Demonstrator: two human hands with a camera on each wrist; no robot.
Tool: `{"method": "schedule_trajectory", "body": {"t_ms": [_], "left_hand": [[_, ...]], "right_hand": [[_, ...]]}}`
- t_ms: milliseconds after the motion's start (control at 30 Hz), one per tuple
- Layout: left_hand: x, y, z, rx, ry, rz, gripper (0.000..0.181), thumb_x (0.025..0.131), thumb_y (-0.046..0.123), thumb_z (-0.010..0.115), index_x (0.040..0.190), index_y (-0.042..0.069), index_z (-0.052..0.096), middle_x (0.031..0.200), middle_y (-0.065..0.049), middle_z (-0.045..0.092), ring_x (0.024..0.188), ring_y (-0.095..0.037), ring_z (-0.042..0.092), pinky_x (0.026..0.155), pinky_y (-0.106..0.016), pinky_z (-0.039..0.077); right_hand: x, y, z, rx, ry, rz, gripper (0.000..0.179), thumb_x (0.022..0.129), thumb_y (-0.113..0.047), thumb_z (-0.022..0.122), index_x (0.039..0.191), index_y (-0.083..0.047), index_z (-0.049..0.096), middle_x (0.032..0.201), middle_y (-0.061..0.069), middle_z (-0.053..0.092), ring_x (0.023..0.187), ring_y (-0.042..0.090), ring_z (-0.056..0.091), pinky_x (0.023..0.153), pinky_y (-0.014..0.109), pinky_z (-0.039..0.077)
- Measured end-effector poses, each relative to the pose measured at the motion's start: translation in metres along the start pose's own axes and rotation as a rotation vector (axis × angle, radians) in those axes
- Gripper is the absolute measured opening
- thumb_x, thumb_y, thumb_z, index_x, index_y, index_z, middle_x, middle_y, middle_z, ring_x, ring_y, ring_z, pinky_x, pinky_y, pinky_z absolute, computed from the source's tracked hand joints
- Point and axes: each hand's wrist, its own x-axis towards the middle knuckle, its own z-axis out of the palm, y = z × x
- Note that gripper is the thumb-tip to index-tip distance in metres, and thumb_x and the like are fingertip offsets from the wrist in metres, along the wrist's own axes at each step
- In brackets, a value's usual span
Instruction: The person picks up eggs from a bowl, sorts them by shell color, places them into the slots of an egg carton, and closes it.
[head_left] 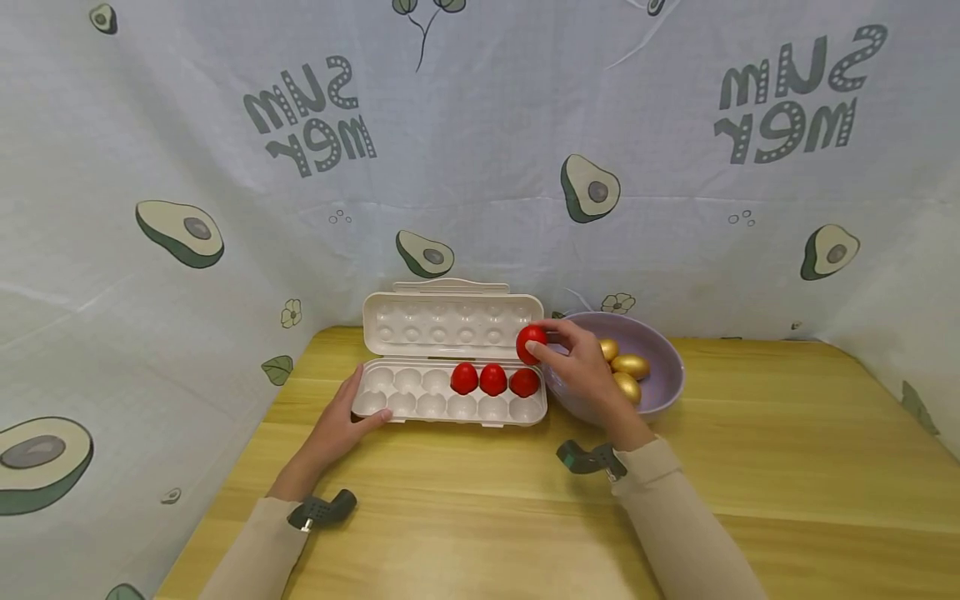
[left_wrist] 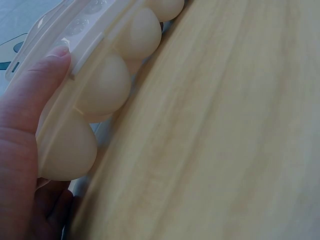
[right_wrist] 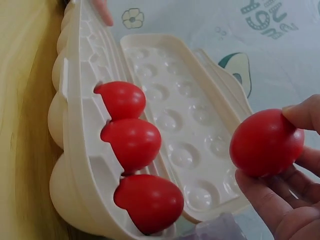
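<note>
A cream plastic egg carton [head_left: 431,406] lies with its lid raised at the back. Three red eggs [head_left: 464,378] sit in the right end of its back row. My left hand [head_left: 335,429] grips the carton's left end, thumb over the front rim; in the left wrist view, other fingers show below the cups [left_wrist: 67,145]. Above the carton's right end, my right hand [head_left: 577,360] pinches another red egg [right_wrist: 267,143] between thumb and fingers, clear of the carton. Beside that hand stands a lilac bowl [head_left: 663,392] with several golden eggs [head_left: 631,366], partly hidden by the hand and wrist.
The carton and bowl stand on a wooden table [head_left: 787,450], near its back edge. Behind and at both sides hangs a pale cloth [head_left: 487,125] printed with avocados and lettering. A dark device is strapped to each wrist.
</note>
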Motion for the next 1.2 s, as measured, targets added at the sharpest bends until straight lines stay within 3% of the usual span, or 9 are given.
{"method": "schedule_trajectory", "body": {"t_ms": [200,400,600,833,900,1000,1200], "left_hand": [[0.000,0.000,0.000,0.007,-0.003,0.000,0.099,0.087,0.046,0.068,0.155,0.007,0.008,0.159,-0.019,0.011,0.144,-0.042,0.014,0.112,-0.060,0.016],[0.000,0.000,0.000,0.013,-0.004,-0.004,0.099,0.087,0.045,0.068,0.155,0.007,0.008,0.159,-0.019,0.011,0.143,-0.043,0.014,0.112,-0.061,0.017],[-0.001,0.000,0.001,0.015,-0.005,-0.005,0.100,0.086,0.045,0.069,0.155,0.006,0.008,0.159,-0.020,0.011,0.143,-0.043,0.015,0.112,-0.061,0.017],[0.000,-0.001,0.000,0.010,-0.003,-0.002,0.099,0.087,0.045,0.068,0.156,0.007,0.008,0.159,-0.019,0.011,0.143,-0.043,0.014,0.112,-0.061,0.017],[0.000,0.000,0.000,0.009,-0.003,-0.004,0.099,0.087,0.046,0.068,0.156,0.008,0.008,0.159,-0.019,0.011,0.143,-0.042,0.014,0.112,-0.061,0.017],[0.000,-0.001,0.000,0.011,0.000,0.000,0.100,0.086,0.045,0.069,0.155,0.007,0.008,0.159,-0.019,0.012,0.143,-0.042,0.014,0.112,-0.061,0.017],[0.000,-0.001,0.001,0.015,0.002,0.000,0.100,0.086,0.046,0.068,0.155,0.007,0.008,0.159,-0.019,0.012,0.143,-0.043,0.014,0.112,-0.061,0.017]], "right_hand": [[0.001,-0.001,0.010,0.054,-0.009,0.048,0.042,0.090,-0.022,0.070,0.126,-0.003,0.059,0.117,0.014,0.063,0.112,0.027,0.058,0.099,0.036,0.047],[0.004,0.001,0.022,0.060,0.013,0.013,0.038,0.089,-0.019,0.070,0.122,-0.003,0.063,0.115,0.013,0.063,0.108,0.027,0.061,0.090,0.026,0.051],[0.007,-0.001,0.033,0.051,0.008,-0.010,0.037,0.089,-0.012,0.069,0.123,0.001,0.062,0.115,0.018,0.064,0.107,0.033,0.062,0.088,0.033,0.053],[0.002,-0.038,0.043,0.071,-0.015,-0.015,0.034,0.090,-0.002,0.064,0.121,0.011,0.059,0.113,0.027,0.062,0.107,0.041,0.060,0.086,0.036,0.054],[0.003,-0.038,0.047,0.090,-0.022,-0.017,0.034,0.089,-0.002,0.064,0.121,0.011,0.059,0.113,0.027,0.062,0.106,0.041,0.060,0.085,0.036,0.054],[0.004,-0.036,0.053,0.107,-0.029,-0.029,0.034,0.089,-0.001,0.065,0.120,0.011,0.059,0.114,0.027,0.062,0.105,0.042,0.061,0.083,0.038,0.055],[0.014,-0.002,0.070,0.153,-0.023,-0.020,0.036,0.089,-0.007,0.068,0.121,0.006,0.061,0.116,0.024,0.062,0.107,0.039,0.061,0.086,0.047,0.054]]}}
